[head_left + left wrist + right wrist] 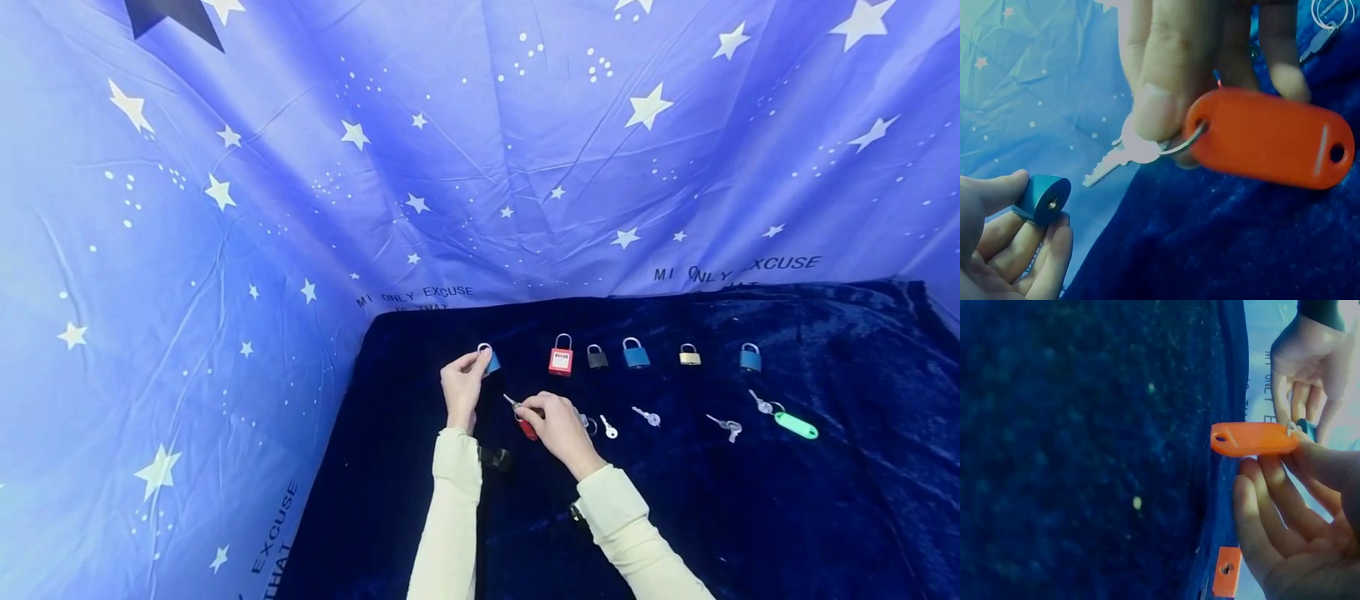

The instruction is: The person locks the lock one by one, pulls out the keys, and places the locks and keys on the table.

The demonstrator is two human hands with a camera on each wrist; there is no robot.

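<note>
My left hand (460, 390) grips a small blue padlock (492, 362) between thumb and fingers. In the left wrist view the padlock's keyhole face (1054, 201) is turned toward the right hand. With thumb and fingertips, my right hand (561, 427) pinches a silver key (1110, 164) by its head. The key's toothed blade points toward the padlock, with a gap between them in the left wrist view. From the key's ring hangs an orange-red tag (1272, 139), which also shows in the right wrist view as a tag (1254, 439) beside the thumb.
Beyond the hands stand a red padlock (560, 362), a black padlock (597, 358), a blue padlock (636, 357), a brass padlock (689, 357) and another blue one (750, 358). Several keys (647, 417) lie nearer, one with a green tag (796, 425). Starry fabric (510, 167) hangs behind the dark blue cloth (847, 517).
</note>
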